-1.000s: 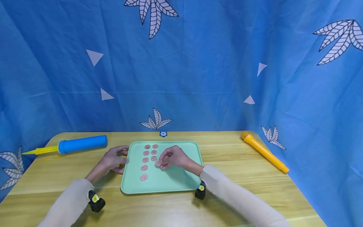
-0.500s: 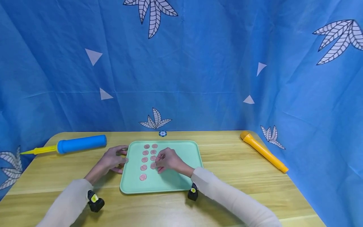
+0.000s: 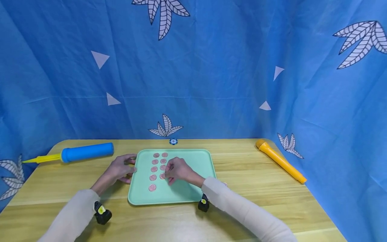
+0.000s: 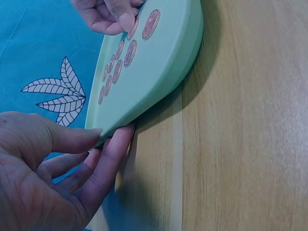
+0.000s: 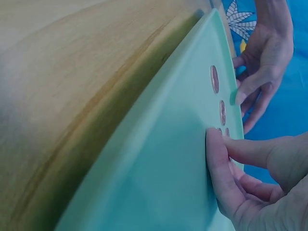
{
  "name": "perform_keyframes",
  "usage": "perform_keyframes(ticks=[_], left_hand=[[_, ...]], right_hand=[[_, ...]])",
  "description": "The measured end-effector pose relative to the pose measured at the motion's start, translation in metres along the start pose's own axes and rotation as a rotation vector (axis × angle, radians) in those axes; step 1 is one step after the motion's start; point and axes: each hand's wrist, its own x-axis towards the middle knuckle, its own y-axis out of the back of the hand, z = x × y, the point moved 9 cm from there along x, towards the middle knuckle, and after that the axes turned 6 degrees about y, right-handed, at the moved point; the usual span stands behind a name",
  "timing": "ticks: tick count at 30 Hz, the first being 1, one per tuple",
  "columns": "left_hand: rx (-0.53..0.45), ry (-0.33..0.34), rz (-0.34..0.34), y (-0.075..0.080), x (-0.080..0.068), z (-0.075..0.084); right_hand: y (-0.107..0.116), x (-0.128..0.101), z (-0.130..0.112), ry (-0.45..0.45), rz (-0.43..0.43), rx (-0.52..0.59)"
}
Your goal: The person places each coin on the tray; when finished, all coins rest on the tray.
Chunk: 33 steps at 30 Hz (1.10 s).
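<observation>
Copper-coloured coins lie in two columns on a mint-green tray (image 3: 193, 198). My right hand (image 3: 179, 169) is over the tray, its thumb and finger pinching the nearest coin (image 3: 162, 176) of the right column, which appears to lie flat on the tray. Left of it, the nearest coin (image 3: 152, 187) of the left column lies untouched. At the tray's left edge my left hand (image 3: 121, 168) holds the rim. The left wrist view shows the left thumb (image 4: 79, 140) on top of the rim and fingers against its outer side. In the right wrist view, fingers partly hide the coins.
A blue pump (image 3: 87, 152) with a yellow nozzle lies at the back left. An orange microphone (image 3: 281, 161) lies to the right. Behind the tray sits a poker chip (image 3: 173, 141). A small round thing (image 3: 225, 184) peeks out behind the right sleeve. A blue curtain (image 3: 193, 74) hangs behind the table.
My right hand has moved slightly left with a coin and brought it down at the near end of the right column. Over the last half second it has stayed there. The left hand keeps its place.
</observation>
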Motion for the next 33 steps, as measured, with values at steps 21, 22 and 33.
perform_keyframes(ticks=[21,22,33], left_hand=[[-0.008,-0.013,-0.001,0.0,0.001,-0.002],[-0.014,-0.005,0.003,0.0,0.001,-0.003],[-0.014,-0.021,-0.002,0.0,-0.001,0.0]], right_hand=[[0.02,0.001,-0.002,0.061,-0.08,-0.007],[0.023,0.001,-0.003,0.071,-0.08,-0.002],[0.049,-0.011,-0.006,0.138,-0.07,0.038]])
